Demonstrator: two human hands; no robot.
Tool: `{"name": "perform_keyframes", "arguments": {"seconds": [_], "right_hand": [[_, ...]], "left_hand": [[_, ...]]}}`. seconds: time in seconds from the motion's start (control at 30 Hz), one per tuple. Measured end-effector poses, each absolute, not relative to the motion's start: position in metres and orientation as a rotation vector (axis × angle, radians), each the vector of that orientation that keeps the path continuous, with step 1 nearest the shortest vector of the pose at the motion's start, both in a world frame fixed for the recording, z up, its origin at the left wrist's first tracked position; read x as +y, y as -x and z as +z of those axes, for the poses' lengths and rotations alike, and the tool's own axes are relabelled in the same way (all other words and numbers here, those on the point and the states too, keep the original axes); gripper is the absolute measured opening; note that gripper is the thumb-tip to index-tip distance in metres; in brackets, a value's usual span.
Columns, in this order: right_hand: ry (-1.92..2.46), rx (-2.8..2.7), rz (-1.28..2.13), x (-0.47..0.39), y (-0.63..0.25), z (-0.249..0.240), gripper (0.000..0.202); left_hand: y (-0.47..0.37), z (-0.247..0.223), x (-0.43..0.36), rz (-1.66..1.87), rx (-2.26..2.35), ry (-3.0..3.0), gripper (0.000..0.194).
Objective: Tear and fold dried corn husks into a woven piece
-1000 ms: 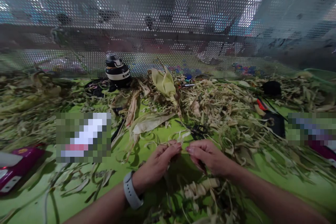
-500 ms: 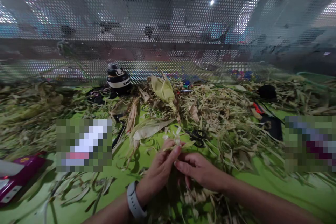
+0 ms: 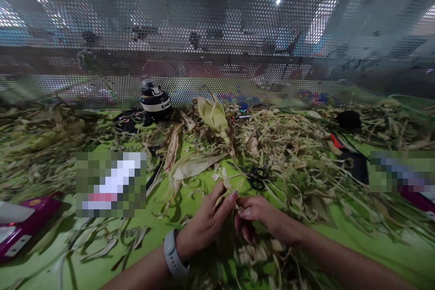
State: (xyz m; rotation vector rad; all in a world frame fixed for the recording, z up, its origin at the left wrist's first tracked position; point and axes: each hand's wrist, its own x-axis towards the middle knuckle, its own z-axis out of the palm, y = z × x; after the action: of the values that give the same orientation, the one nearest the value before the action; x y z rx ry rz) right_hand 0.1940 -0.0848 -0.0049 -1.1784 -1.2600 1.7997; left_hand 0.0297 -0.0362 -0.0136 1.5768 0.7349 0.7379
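Note:
Near the front middle, my left hand (image 3: 206, 221), with a pale watch (image 3: 171, 256) on its wrist, pinches a small piece made of pale dried husk strips (image 3: 227, 182) between thumb and fingers. My right hand (image 3: 267, 218) meets it from the right, its thumb and fingers closed together at the lower end of the same piece. Exactly what the right fingertips grip is partly hidden. Just beyond them lies a pair of black-handled scissors (image 3: 257, 178). Loose pale husk bits (image 3: 251, 253) lie below my hands.
Dried leaf strips (image 3: 278, 145) cover much of the green table (image 3: 181, 210). A folded husk (image 3: 215, 115) stands at the back, beside a black bottle (image 3: 156, 105). A purple device (image 3: 36, 222) with a cable lies left. A perforated metal panel (image 3: 204, 18) closes the back.
My right fingers have shifted slightly and curl more under the husk piece. The piece has tilted a little in my left hand, and the scissors show more fully.

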Motion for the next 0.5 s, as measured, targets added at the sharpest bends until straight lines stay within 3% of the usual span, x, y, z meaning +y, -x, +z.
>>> {"name": "perform_keyframes", "arguments": {"seconds": [0.13, 0.27, 0.5], "right_hand": [[1.211, -1.369, 1.712, -0.087, -0.194, -0.005, 0.047], [1.197, -1.418, 1.689, -0.086, -0.196, -0.002, 0.051], [1.264, -1.568, 1.631, -0.085, -0.198, 0.001, 0.05]], "left_hand": [[-0.03, -0.018, -0.036, 0.747, 0.726, -1.417, 0.039], [-0.032, -0.017, -0.034, 0.73, 0.784, -1.076, 0.053], [-0.036, -0.005, -0.033, 0.717, 0.73, -0.989, 0.042]]}}
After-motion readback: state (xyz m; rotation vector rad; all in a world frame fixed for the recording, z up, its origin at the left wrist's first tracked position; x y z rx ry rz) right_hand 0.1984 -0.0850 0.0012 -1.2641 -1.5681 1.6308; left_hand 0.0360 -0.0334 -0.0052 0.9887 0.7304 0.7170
